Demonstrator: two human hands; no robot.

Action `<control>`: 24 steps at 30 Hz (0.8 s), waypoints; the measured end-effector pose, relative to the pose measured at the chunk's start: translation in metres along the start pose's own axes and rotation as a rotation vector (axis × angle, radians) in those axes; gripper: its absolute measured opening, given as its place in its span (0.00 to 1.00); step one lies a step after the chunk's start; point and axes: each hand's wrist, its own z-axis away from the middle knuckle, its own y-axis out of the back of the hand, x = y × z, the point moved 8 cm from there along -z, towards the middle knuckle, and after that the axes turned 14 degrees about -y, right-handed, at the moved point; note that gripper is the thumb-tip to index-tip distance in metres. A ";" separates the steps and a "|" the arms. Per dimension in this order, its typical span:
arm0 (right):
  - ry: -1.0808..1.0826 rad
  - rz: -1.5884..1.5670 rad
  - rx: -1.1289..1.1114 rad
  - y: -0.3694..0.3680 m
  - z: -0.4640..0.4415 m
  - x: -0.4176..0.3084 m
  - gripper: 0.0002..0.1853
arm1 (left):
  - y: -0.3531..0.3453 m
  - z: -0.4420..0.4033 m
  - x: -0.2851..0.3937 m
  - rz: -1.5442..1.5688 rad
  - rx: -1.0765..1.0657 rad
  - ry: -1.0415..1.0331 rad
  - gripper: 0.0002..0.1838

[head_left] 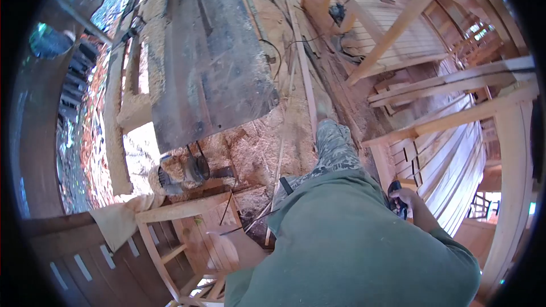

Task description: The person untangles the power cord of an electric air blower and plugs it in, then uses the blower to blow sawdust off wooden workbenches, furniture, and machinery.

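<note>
My right hand (pixel 405 194) is wrapped round a dark hand-held tool (pixel 396 200) at my right side, beside pale wooden boards; its exact kind does not show. My left hand (pixel 220 240) is low at my left, by a small wooden frame (pixel 190 207) with a panel set in it. A thin dark cord or strip (pixel 232 231) passes across that hand. The left fingers are too small and unclear to tell whether they grip it.
A worn dark-topped bench (pixel 213 62) stands ahead, with a sawdust-covered motor (pixel 179 170) beneath its near end. Sawdust and a long wooden strip (pixel 301 51) lie on the floor. Wooden furniture frames (pixel 455 119) crowd my right. A slatted panel (pixel 398 28) stands at the upper right.
</note>
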 end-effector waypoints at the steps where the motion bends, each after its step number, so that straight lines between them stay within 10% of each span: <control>1: 0.058 0.021 -0.022 0.008 -0.016 -0.024 0.09 | -0.002 0.006 -0.004 0.233 0.029 0.125 0.20; 8: 0.486 0.329 0.034 0.023 -0.005 -0.215 0.08 | -0.021 0.080 0.179 1.293 0.041 0.254 0.25; 11: 0.620 0.520 0.114 0.008 0.044 -0.265 0.11 | -0.055 0.133 0.269 1.314 -0.475 0.059 0.25; 16: 0.953 0.578 0.070 0.002 0.039 -0.302 0.22 | -0.103 0.217 0.366 1.045 -0.413 -0.195 0.24; 24: 0.827 0.750 -0.012 -0.022 0.015 -0.275 0.36 | -0.107 0.283 0.502 0.983 -0.166 -0.667 0.25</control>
